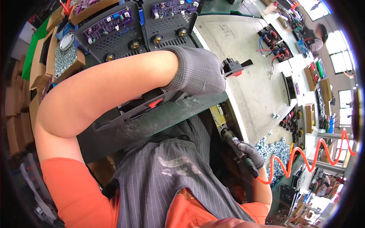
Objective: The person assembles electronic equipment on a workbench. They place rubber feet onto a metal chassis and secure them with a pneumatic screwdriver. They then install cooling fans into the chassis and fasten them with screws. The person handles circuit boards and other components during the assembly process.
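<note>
My left hand [199, 71], in a grey knit glove, reaches across the front of the bench. Its fingers curl out of sight around a black part [232, 67] with a red piece, which sticks out past the knuckles. Under my left forearm a black metal panel [131, 113] with another red piece lies at the bench edge; whether both belong to one unit is hidden. My right hand [251, 155], also gloved, is wrapped around a pneumatic screwdriver [235, 145] low on the right. An orange coiled air hose [300, 159] runs from the tool's end.
Two perforated black housings [114, 38] with purple circuit boards stand beyond my left arm. A cardboard box of screws [70, 60] sits at the left. Loose silver screws [279, 150] lie beside my right hand. Wired black assemblies [275, 43] and a person [317, 40] are farther right.
</note>
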{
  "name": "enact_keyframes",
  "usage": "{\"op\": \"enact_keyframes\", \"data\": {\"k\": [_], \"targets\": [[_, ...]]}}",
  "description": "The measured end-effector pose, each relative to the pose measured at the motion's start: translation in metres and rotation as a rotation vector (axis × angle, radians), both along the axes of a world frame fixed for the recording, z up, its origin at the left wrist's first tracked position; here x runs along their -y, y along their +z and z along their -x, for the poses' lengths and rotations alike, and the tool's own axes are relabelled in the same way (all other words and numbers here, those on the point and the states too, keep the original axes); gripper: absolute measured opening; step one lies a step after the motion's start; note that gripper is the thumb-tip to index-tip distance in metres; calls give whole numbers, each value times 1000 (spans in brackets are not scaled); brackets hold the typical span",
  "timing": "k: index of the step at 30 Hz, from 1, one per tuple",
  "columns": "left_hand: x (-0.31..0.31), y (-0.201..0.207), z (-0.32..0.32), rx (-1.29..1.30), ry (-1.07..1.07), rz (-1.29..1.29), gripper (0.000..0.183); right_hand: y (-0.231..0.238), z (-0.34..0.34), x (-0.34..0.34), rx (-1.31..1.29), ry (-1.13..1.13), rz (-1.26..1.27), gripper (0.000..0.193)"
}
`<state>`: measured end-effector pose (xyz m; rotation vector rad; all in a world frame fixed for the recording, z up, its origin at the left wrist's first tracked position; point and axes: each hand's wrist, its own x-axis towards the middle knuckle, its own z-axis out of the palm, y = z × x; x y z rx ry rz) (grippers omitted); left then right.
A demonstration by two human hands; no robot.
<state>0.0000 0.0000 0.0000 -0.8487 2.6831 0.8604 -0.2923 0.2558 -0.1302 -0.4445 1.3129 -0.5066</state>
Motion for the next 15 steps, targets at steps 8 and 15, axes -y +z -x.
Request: {"op": "enact_keyframes", "data": {"k": [8,15], "targets": [[4,7,-9,22,26,-32,47,18,45,29,-922,-262,506,29],[1,4,-10,-44,151,-146,44,-42,182,69,-1199,-576,301,91]]}}
